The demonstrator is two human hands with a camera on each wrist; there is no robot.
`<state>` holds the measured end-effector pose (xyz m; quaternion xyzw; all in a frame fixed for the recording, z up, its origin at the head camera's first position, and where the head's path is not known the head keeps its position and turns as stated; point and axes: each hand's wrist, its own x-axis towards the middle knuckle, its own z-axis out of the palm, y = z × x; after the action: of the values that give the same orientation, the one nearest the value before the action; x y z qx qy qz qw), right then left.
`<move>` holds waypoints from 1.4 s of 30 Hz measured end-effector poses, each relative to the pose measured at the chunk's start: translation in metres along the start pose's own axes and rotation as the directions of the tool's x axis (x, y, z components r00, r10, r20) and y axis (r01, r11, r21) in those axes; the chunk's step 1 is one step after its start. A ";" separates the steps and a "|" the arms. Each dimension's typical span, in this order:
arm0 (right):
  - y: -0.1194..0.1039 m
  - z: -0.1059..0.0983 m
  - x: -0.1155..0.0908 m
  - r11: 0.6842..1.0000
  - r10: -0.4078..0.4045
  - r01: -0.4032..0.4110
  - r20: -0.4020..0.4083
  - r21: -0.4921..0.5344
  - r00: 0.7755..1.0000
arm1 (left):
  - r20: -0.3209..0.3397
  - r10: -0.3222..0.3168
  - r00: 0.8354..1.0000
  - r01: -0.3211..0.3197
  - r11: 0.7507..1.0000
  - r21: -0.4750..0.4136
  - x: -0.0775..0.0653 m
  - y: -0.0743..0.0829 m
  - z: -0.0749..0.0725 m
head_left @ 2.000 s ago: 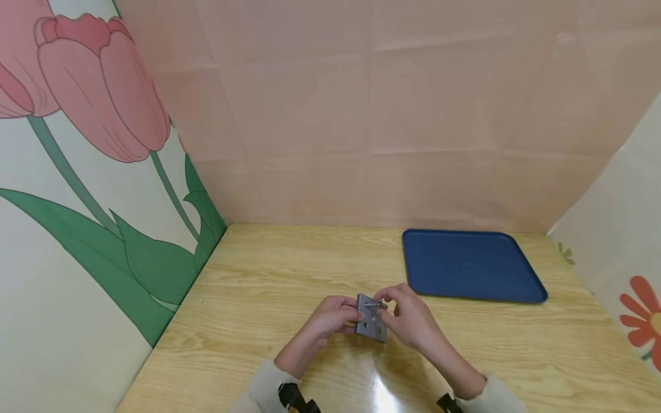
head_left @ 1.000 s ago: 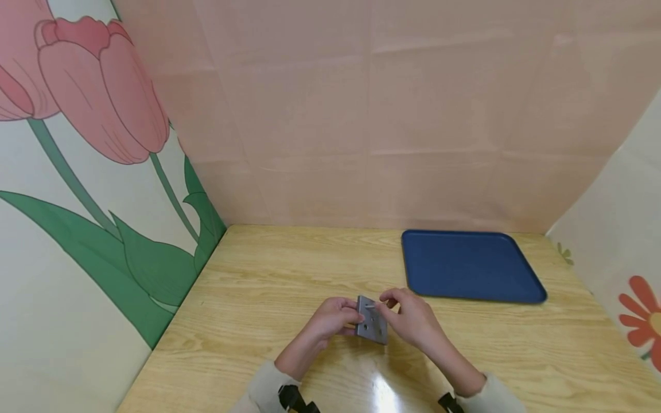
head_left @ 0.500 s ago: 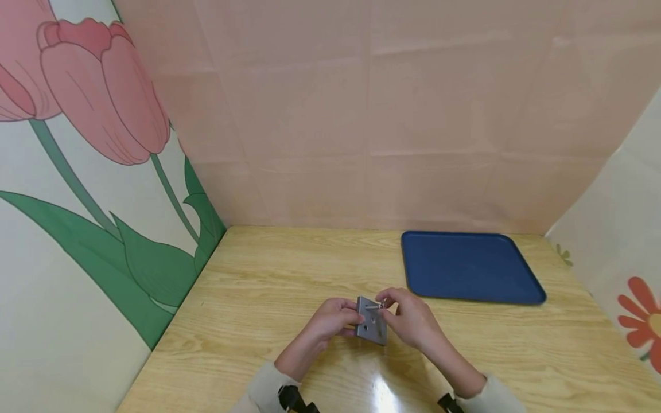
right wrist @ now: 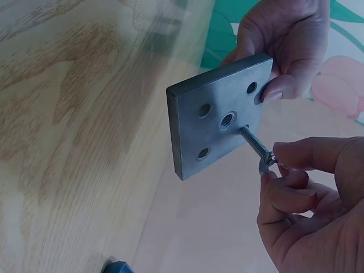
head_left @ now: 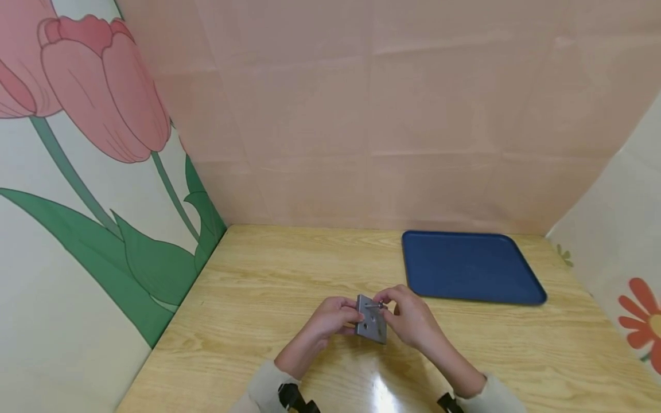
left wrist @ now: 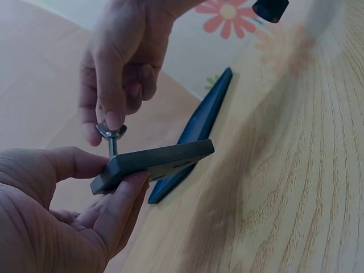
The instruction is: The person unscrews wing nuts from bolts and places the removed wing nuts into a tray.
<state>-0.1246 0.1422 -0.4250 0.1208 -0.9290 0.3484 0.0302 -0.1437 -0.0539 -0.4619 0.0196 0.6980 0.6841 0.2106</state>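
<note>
A square grey metal plate [head_left: 368, 330] with several round holes is held up over the table, tilted on edge. My left hand [head_left: 333, 316] grips it by its left edge, thumb on one face and fingers on the other. A threaded wing screw [right wrist: 254, 141] sticks out of a corner hole, most of its shank outside the plate. Its winged head [left wrist: 112, 132] is pinched between the thumb and index finger of my right hand [head_left: 410, 318]. In the right wrist view the threaded middle hole [right wrist: 227, 119] shows beside the screw.
A dark blue tray [head_left: 472, 267] lies at the back right of the wooden table [head_left: 248, 287], just beyond my right hand. A pink-beige sheet [head_left: 310, 115] hangs behind the table, and printed flower panels [head_left: 93, 258] stand at both sides.
My right fingers have shifted around the screw's head, covering it a second ago and showing it again since. The plate and my left hand have stayed nearly still.
</note>
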 end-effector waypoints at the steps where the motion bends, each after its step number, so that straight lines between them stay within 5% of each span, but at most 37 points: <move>1: 0.000 0.000 0.000 1.000 -0.006 0.006 -0.002 0.002 1.000 | 0.001 0.001 1.000 -0.001 1.000 0.001 0.000 0.000 0.000; 25: -0.001 0.000 -0.002 0.999 -0.020 0.020 -0.016 0.037 1.000 | -0.011 -0.002 1.000 0.002 1.000 0.005 -0.001 -0.001 0.000; 31: 0.004 0.001 0.002 0.999 0.028 -0.026 -0.049 0.044 0.998 | -0.016 -0.012 1.000 0.012 0.999 0.031 -0.001 -0.001 -0.001; 42: 0.010 0.001 0.002 0.999 0.045 -0.045 0.001 0.013 0.999 | -0.002 -0.011 1.000 0.011 1.000 0.029 -0.001 -0.001 -0.001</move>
<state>-0.1285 0.1484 -0.4320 0.1003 -0.9292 0.3552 0.0214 -0.1425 -0.0552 -0.4625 0.0181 0.7081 0.6729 0.2133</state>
